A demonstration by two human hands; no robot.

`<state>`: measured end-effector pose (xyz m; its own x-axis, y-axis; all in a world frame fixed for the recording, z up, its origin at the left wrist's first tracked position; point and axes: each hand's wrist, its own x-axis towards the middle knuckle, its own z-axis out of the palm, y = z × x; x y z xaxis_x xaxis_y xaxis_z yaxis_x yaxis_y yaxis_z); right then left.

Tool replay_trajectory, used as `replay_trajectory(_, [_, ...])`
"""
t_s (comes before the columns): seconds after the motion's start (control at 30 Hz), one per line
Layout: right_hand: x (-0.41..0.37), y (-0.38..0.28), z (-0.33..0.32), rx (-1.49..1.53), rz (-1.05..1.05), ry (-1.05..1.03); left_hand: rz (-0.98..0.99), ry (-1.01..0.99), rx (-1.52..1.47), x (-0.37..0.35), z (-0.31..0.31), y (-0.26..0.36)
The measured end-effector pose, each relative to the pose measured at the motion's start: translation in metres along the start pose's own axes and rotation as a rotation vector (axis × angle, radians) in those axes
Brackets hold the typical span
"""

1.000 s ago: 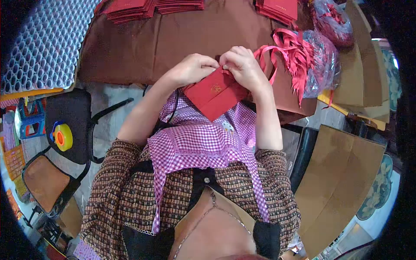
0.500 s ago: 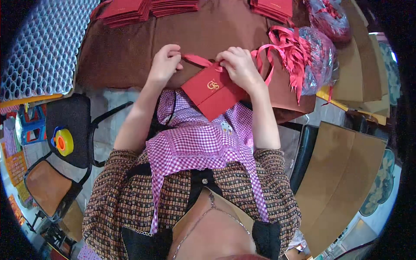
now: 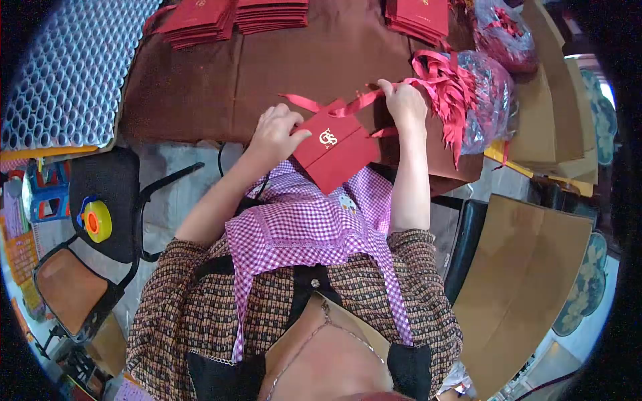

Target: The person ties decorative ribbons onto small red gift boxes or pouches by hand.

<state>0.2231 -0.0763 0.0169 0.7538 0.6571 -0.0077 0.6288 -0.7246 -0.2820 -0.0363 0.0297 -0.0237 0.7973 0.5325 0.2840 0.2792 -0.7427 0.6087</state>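
Since half a second ago our right hand [image 3: 404,103] has drawn out to the right, away from the bag [image 3: 338,150], and our left hand [image 3: 275,134] has dropped from the loose ribbon end onto the bag's left corner. The red bag lies tilted at the near edge of the table [image 3: 200,80], gold logo up, its lower corner over our checked apron [image 3: 301,220]. Our left fingers grasp that corner, thumb laid on its face. Our right fingers are pinched shut on the ribbon [image 3: 358,105], which runs taut across the bag's top. Just beyond the right hand sits a plastic sack of ribbons [image 3: 478,87]; stacks of bags [image 3: 200,17] lie along the far edge.
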Motion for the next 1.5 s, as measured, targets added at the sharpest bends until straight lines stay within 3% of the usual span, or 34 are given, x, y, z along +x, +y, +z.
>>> replay_trajectory(0.2, [0.006,0.0,0.018,-0.045,-0.08,0.101,-0.034,-0.089,-0.118,0.003,-0.009,0.006])
replay_trajectory(0.3, [0.009,0.006,0.026,-0.013,-0.14,0.147,-0.15,-0.096,-0.185,0.001,-0.013,0.008])
replay_trajectory(0.37, [0.011,0.009,0.028,0.303,-0.149,0.187,-0.11,-0.178,-0.216,-0.001,-0.019,0.005])
replay_trajectory(0.43, [0.006,0.007,0.019,0.397,-0.201,0.212,-0.071,-0.196,-0.261,-0.006,-0.018,-0.003])
replay_trajectory(0.53, [0.002,0.004,0.012,1.526,-0.008,-0.04,0.017,-0.22,-0.287,-0.01,-0.023,-0.002])
replay_trajectory(0.6, [-0.002,0.004,0.003,1.695,-0.073,-0.1,-0.222,-0.351,-0.412,-0.01,-0.028,0.003])
replay_trajectory(0.63, [-0.003,0.003,0.001,1.864,-0.14,-0.168,-0.221,-0.35,-0.412,-0.01,-0.028,0.003])
replay_trajectory(0.77, [-0.005,0.01,-0.007,1.943,-0.167,-0.251,-0.311,-0.344,-0.443,-0.009,-0.031,0.005])
replay_trajectory(0.93, [-0.026,-0.005,-0.023,1.813,-0.283,-0.178,-0.336,-0.283,-0.415,-0.004,-0.025,-0.005])
replay_trajectory(0.97, [-0.033,-0.008,-0.023,1.817,-0.277,-0.188,-0.363,-0.254,-0.44,-0.004,-0.023,-0.004])
replay_trajectory(1.03, [-0.051,-0.02,-0.028,1.514,-0.234,-0.115,-0.411,-0.197,-0.488,-0.001,-0.022,-0.006])
replay_trajectory(1.07, [-0.066,-0.031,-0.031,1.48,-0.141,-0.112,-0.45,-0.299,-0.534,0.002,-0.02,-0.01])
replay_trajectory(1.23, [-0.093,-0.054,-0.004,1.053,-0.367,-0.152,-0.441,-0.301,-0.537,0.007,-0.016,-0.01])
replay_trajectory(1.3, [-0.098,-0.057,0.01,0.656,-0.579,-0.019,-0.392,-0.263,-0.57,0.008,-0.017,-0.007])
replay_trajectory(1.5, [-0.108,-0.065,0.041,0.343,-0.685,0.184,-0.42,-0.243,-0.581,0.007,-0.016,0.001])
